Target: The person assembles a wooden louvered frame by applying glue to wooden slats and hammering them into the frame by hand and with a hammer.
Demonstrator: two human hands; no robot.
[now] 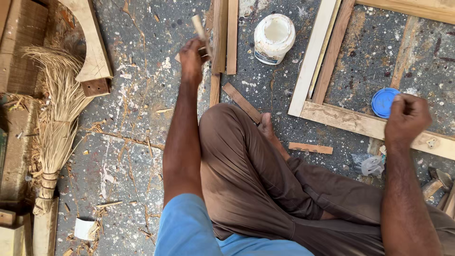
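Straw broom [57,118] lies at the left on the speckled, shaving-littered concrete floor [128,142]. Left hand [192,57] pinches a small wooden stick [200,27] beside upright slats [225,35]; a white tub [274,38] follows, then the wooden frame [341,118], where the right hand [406,118] is fisted just beside a blue lid [383,102].

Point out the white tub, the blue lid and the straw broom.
white tub [274,38], head view, on its open top.
blue lid [382,102], head view, on its flat face left of the right hand.
straw broom [59,114], head view, on the bristle bundle.
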